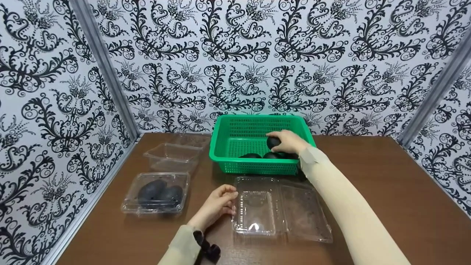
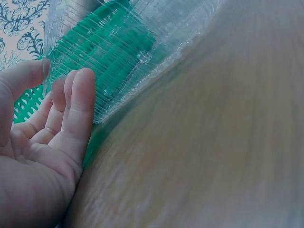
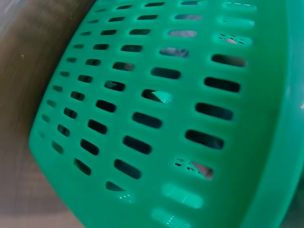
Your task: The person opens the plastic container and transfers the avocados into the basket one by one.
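- Left of the green basket (image 1: 257,129), one closed clamshell (image 1: 157,193) already holds dark avocados.
- Right hand (image 1: 289,141) grips an avocado (image 1: 273,142) inside the basket (others remain there).
- Left hand (image 1: 217,204), fingers loosely relaxed, touches the open clamshell (image 1: 279,209), unfilled, before the basket.

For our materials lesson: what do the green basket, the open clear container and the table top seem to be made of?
Green basket: likely moulded plastic, glossy, with uniform slots in its walls. Open clear container: thin transparent plastic, ridged, showing glare and the table through it. Table: brown wood-look surface, faint grain; whether solid wood or laminate cannot be told.
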A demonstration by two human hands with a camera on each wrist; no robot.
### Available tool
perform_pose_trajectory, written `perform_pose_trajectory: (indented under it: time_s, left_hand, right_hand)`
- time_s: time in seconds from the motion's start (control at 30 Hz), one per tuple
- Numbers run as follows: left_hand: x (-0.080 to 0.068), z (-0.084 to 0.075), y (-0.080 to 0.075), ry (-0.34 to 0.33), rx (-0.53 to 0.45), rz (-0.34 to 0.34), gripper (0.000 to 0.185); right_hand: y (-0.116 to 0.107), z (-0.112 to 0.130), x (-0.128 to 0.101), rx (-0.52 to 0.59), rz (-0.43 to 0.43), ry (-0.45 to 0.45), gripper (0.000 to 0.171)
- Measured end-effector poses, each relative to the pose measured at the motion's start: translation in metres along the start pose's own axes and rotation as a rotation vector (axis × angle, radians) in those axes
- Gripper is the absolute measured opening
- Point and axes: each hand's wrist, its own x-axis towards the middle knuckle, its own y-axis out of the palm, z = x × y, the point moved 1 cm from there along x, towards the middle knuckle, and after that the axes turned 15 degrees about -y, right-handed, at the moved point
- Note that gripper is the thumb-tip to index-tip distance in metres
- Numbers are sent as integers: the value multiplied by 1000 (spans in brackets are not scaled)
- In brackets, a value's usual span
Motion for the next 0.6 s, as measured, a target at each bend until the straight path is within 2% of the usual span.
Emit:
perform_pose_trajectory:
  time_s: [0.27,0.6]
  left_hand:
    - [0,0,0,-1,-10,-8,25]
    - [-1,-1,1,-3,0,-15,32]
  right_hand:
    - [4,1,-3,75,11,38,67]
    - [6,-1,-2,70,20,11,65]
